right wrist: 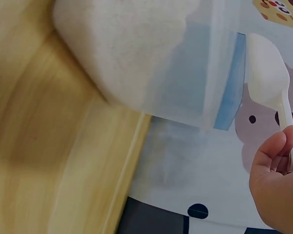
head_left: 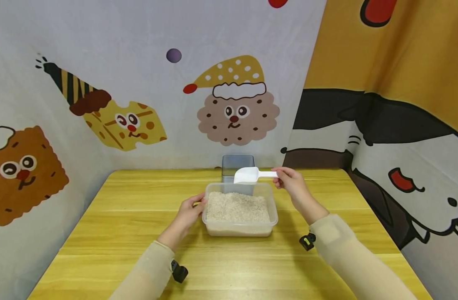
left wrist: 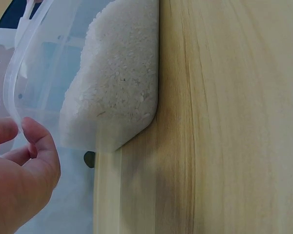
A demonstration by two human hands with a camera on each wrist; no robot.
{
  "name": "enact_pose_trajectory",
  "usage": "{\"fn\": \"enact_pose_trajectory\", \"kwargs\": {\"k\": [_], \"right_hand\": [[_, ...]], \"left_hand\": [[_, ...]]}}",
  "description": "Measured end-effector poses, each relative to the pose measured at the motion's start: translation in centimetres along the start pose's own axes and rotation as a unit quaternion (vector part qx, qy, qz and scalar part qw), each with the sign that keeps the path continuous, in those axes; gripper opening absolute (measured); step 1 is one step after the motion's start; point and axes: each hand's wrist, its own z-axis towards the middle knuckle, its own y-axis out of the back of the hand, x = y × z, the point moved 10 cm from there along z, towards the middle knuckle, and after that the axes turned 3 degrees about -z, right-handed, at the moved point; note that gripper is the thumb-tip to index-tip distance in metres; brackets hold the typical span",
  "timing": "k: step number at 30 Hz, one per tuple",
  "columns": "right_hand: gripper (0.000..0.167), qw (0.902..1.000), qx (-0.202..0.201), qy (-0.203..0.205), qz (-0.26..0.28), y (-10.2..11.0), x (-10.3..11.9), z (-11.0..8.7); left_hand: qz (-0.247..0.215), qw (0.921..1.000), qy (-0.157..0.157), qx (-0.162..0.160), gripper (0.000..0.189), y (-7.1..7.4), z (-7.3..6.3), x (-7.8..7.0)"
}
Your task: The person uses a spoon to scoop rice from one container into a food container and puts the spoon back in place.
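A clear plastic container (head_left: 241,229) stands on the table, part filled with white rice (head_left: 236,207). At its left side my left hand (head_left: 190,212) pinches the rim between thumb and fingers, seen closer in the left wrist view. My right hand (head_left: 291,183) grips the handle of a white scoop (head_left: 246,175). The scoop is held level above the container's far rim, its bowl pointing left. Whether the bowl carries rice cannot be told. Directly behind the container is a translucent blue-grey box (head_left: 238,163), its lower part seen through the container's wall.
The wooden table (head_left: 138,233) reaches back to a white curtain (head_left: 146,25) printed with cartoon snacks. On the right hangs a yellow and black cartoon curtain (head_left: 341,54). Small black cameras (head_left: 179,271) are strapped to both wrists.
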Motion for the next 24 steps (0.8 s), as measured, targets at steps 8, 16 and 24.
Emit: {"fn": "enact_pose_trajectory", "kwargs": {"k": [8, 16, 24], "right_hand": [[0.03, 0.9975, 0.016, 0.054, -0.043, -0.4, 0.2, -1.5], [0.024, 0.9766, 0.032, 0.143, -0.158, -1.4, 0.7, -3.1], [0.017, 0.8809, -0.002, 0.317, -0.352, -3.1, 2.9, -5.5]], "left_hand": [[0.002, 1.0, 0.003, -0.002, 0.042, 0.0, 0.0, 0.0], [0.001, 1.0, 0.004, 0.0, 0.043, -0.1, 0.0, 0.0], [-0.004, 0.9999, 0.009, -0.004, 0.043, 0.0, -0.2, -0.1]]}}
